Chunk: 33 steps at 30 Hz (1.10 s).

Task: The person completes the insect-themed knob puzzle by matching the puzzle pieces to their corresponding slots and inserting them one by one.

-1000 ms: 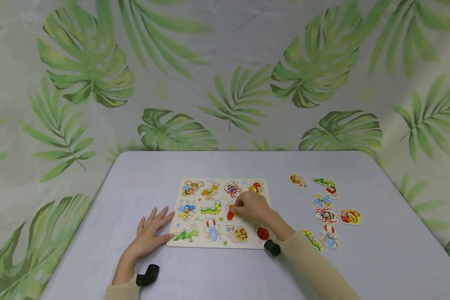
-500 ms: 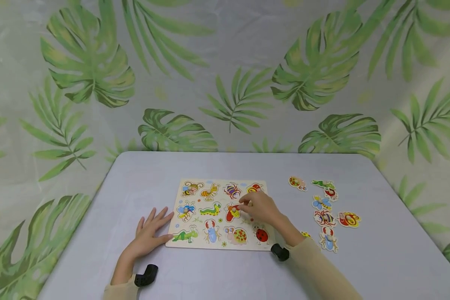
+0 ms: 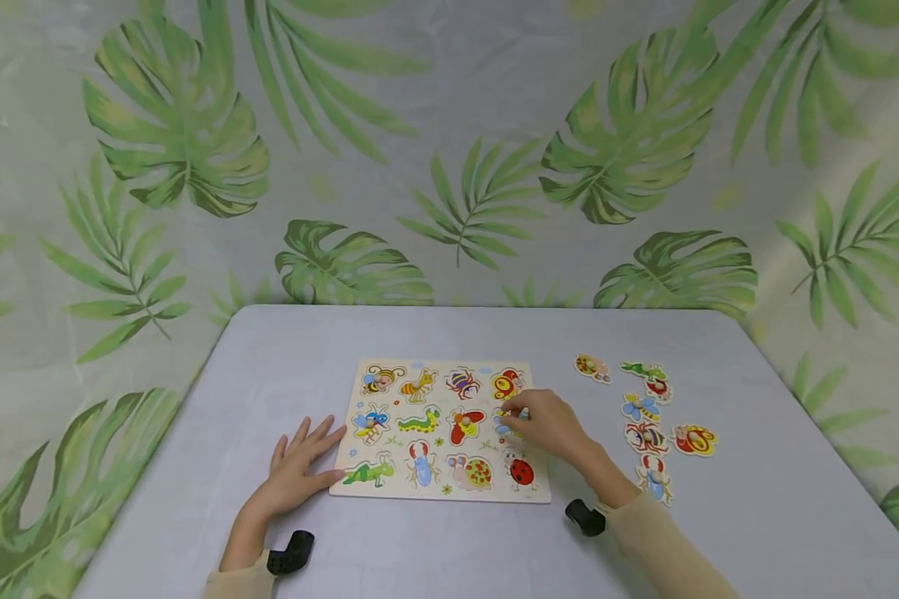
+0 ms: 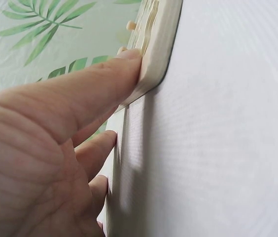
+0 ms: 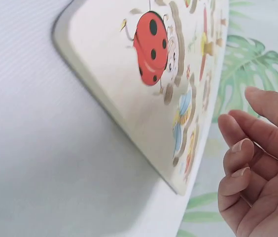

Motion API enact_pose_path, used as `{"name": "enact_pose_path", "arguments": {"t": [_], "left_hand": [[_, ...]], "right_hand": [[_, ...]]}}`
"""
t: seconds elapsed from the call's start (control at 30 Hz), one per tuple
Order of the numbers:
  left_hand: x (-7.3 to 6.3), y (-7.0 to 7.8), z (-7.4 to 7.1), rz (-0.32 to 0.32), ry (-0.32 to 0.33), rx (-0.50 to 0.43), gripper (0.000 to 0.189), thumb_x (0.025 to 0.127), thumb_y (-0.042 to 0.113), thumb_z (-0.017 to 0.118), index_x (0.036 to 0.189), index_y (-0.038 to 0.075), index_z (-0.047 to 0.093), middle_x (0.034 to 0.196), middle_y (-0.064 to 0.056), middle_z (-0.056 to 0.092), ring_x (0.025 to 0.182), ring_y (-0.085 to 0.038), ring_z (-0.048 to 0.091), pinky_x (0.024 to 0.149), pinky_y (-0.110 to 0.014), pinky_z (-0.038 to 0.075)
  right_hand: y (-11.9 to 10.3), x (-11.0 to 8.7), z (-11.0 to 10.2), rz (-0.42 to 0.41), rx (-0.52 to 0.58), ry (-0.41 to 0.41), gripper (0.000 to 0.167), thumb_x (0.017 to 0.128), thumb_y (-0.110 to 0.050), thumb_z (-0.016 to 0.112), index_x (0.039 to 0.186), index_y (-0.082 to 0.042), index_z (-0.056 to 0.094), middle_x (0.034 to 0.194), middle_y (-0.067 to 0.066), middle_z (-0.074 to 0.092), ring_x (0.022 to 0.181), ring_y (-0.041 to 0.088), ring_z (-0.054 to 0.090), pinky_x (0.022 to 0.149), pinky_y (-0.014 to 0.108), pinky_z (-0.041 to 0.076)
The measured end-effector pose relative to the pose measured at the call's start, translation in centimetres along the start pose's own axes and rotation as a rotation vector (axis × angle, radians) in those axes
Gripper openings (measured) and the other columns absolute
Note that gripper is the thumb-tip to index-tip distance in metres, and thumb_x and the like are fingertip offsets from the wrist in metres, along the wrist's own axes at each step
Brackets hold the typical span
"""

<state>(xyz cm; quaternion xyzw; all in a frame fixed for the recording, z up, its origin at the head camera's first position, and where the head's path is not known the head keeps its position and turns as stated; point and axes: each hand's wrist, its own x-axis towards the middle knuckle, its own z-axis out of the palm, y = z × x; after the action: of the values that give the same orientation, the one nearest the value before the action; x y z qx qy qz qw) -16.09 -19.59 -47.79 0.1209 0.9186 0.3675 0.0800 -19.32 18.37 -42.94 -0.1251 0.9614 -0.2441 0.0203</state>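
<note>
A wooden peg puzzle board (image 3: 498, 493) printed with insects lies on the table. My left hand (image 3: 295, 462) rests flat at its left edge, fingers spread; in the left wrist view the thumb (image 4: 99, 79) touches the board's corner. A red-winged insect piece (image 3: 465, 427) with a small wooden peg sits in its place in the middle row. Just right of it, my right hand (image 3: 554, 423) hovers over the board's right side. Its fingers are loosely bent with nothing between them in the right wrist view, which also shows the printed ladybug (image 5: 151, 48).
Loose pieces lie right of the board: a snail (image 3: 593, 367), a grasshopper (image 3: 642, 368), a ladybug (image 3: 658, 389), a blue-winged bee (image 3: 640, 408), a spider (image 3: 647, 438), a butterfly (image 3: 694, 440) and a stag beetle (image 3: 654, 478), partly behind the right sleeve (image 3: 663, 537). A leaf-patterned cloth (image 3: 449, 166) hangs behind the table.
My right hand has let go of the red-winged insect piece and drawn away to the right. Its forearm now hides the loose caterpillar piece. The left hand stays in place.
</note>
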Motion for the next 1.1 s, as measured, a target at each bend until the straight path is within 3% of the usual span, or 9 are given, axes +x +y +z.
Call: {"name": "enact_pose_path", "arguments": {"t": [0.53,1.1], "left_hand": [[0.0,0.2,0.1,0.024,0.002,0.022,0.064,0.082,0.027,0.068,0.14,0.012,0.044,0.154,-0.018,0.026,0.143,-0.048,0.003,0.11,-0.066,-0.009],[-0.1,0.1,-0.1,0.007,-0.001,0.017,0.065,0.082,0.029,0.069,0.14,0.013,0.044,0.155,-0.018,0.025,0.144,-0.047,0.002,0.11,-0.066,-0.01]], "right_hand": [[3.2,-2.6,-1.6,0.029,-0.001,0.018,0.016,0.084,-0.015,0.068,0.097,-0.008,0.073,0.08,0.0,0.069,0.059,0.007,0.045,0.051,0.018,0.037],[6.1,-5.4,-3.1,0.071,0.002,-0.012,0.011,0.084,-0.012,0.067,0.093,-0.011,0.073,0.085,-0.001,0.07,0.063,0.007,0.047,0.053,0.018,0.039]]}}
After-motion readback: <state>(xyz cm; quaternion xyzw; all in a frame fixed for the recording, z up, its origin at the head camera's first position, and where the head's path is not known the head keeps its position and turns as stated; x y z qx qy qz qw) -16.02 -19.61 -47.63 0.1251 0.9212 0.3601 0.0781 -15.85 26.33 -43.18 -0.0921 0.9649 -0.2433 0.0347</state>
